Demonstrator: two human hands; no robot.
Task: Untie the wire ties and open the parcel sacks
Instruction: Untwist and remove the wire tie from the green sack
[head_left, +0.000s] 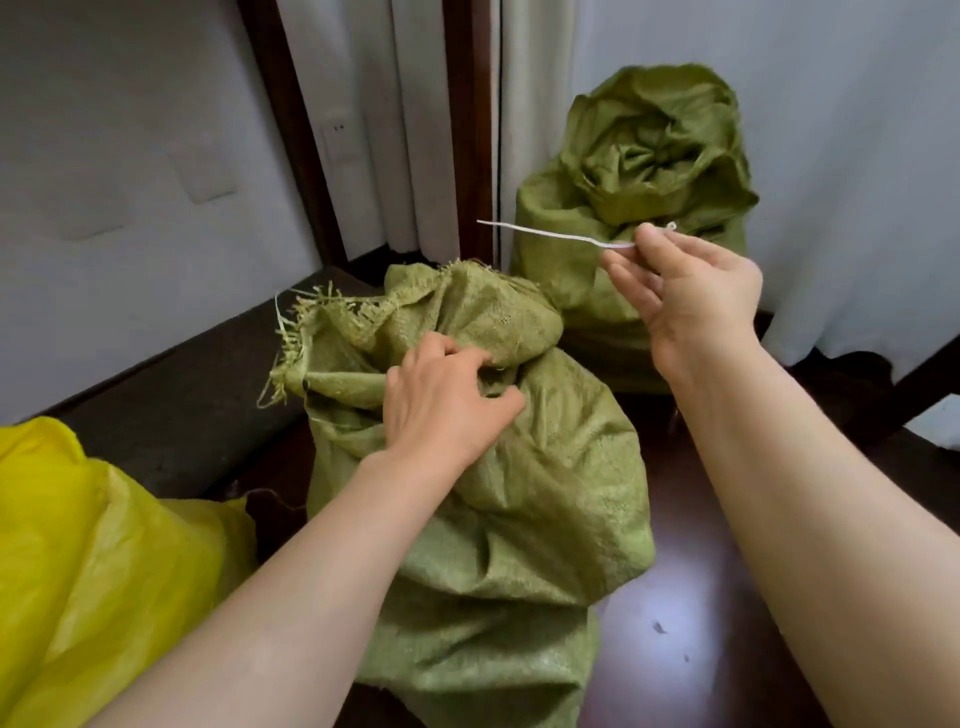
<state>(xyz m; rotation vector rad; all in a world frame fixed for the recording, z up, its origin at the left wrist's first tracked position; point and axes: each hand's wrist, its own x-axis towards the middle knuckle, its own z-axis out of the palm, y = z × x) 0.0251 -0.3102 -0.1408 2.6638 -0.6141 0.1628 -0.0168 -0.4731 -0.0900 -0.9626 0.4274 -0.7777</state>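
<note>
The right hand (691, 296) pinches a white wire tie (556, 235) above the near green sack (483, 467); the left hand (441, 405), fingers curled, grips its loosened neck.

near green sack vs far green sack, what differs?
The near sack has a frayed mouth that flops loose to the left; the far sack has its top crumpled in on itself. The left hand grips the near sack; nothing touches the far sack. Both are green woven sacks, bulging, on the dark floor.
</note>
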